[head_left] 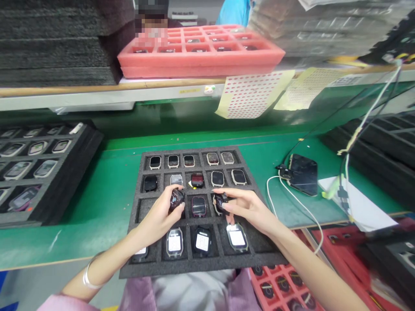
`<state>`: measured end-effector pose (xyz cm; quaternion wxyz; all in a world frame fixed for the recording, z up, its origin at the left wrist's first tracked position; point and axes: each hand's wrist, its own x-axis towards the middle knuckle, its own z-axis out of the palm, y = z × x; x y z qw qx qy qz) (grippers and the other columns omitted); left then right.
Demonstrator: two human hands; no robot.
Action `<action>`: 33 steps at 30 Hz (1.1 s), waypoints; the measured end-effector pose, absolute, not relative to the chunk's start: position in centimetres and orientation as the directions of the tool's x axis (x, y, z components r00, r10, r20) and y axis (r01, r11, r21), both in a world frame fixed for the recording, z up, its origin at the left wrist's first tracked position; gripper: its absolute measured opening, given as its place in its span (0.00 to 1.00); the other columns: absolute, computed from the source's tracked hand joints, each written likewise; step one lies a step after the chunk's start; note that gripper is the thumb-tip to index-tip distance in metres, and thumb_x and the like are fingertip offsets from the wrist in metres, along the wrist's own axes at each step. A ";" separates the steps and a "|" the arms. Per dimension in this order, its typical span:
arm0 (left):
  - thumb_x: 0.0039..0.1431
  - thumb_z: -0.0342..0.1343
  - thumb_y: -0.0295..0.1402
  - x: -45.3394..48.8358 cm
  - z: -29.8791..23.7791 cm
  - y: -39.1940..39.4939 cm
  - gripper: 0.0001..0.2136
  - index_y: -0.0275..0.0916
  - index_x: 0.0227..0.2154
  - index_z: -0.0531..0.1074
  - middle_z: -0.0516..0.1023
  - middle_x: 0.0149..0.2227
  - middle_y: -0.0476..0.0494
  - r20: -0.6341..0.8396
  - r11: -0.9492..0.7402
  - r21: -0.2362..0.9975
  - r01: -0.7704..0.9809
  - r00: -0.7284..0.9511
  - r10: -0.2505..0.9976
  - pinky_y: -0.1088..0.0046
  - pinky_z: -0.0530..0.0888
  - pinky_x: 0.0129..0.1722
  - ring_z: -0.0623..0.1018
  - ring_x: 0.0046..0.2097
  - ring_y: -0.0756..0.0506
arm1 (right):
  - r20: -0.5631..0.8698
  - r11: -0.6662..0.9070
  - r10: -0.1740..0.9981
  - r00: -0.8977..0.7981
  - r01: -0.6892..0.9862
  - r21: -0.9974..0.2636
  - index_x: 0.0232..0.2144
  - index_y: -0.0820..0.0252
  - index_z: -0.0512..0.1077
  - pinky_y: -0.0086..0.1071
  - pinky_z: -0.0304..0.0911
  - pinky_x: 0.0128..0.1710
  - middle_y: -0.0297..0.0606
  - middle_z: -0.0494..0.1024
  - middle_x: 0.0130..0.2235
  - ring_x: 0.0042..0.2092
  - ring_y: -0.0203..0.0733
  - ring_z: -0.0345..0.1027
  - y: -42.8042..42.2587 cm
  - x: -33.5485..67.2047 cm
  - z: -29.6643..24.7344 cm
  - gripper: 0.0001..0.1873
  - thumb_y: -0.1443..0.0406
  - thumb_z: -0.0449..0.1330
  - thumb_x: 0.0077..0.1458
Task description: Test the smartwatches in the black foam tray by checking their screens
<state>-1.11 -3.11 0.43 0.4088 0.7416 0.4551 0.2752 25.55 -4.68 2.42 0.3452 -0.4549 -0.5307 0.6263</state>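
Observation:
A black foam tray (168,268) lies on the bench in front of me, with smartwatch bodies in most of its compartments. My left hand (164,208) grips a dark smartwatch (177,198) with a lit screen, between thumb and fingers above the tray's third row. To the right, my right hand (248,206) pinches another dark smartwatch (221,201) at its compartment. Between the two hands sits a purple-rimmed watch (199,206). Along the near row, several watches show bright white screens, among them a silver one (237,237) below my right hand.
A shelf above the green bench (119,172) carries a pink foam tray (201,65) and black foam stacks (58,43). Another watch tray (48,190) stands left. At right lie a black phone-like device (303,173) and white cables (301,199). A red tray (275,280) is below the edge.

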 end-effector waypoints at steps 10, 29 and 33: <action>0.62 0.48 0.32 -1.1 0.2 -3.2 0.17 0.39 0.53 0.57 0.69 0.49 0.40 0.046 -0.234 0.881 0.411 0.417 0.908 0.63 0.67 0.51 0.71 0.49 0.43 | -0.191 -0.179 0.909 -0.371 0.066 -0.982 0.52 0.66 0.70 0.26 0.64 0.26 0.34 0.77 0.21 0.22 0.35 0.70 -4.8 25.8 2.4 0.21 0.63 0.62 0.57; 0.49 0.64 0.32 -0.5 1.6 -2.3 0.20 0.39 0.44 0.65 0.76 0.36 0.47 -0.280 0.313 0.949 -0.048 0.337 0.899 0.86 0.61 0.09 0.73 0.23 0.54 | -0.194 -0.259 0.908 -0.370 -0.135 -0.956 0.54 0.59 0.64 0.23 0.63 0.24 0.46 0.78 0.45 0.28 0.32 0.68 -4.9 25.0 2.4 0.23 0.68 0.61 0.56; 0.50 0.64 0.30 -0.5 1.8 -2.2 0.19 0.39 0.43 0.65 0.76 0.37 0.45 -0.301 0.375 0.920 -0.112 0.411 0.861 0.86 0.63 0.13 0.77 0.26 0.52 | -0.178 -0.241 0.917 -0.357 -0.139 -0.961 0.55 0.61 0.64 0.23 0.63 0.24 0.46 0.78 0.44 0.27 0.32 0.69 -4.9 25.1 2.3 0.24 0.69 0.61 0.56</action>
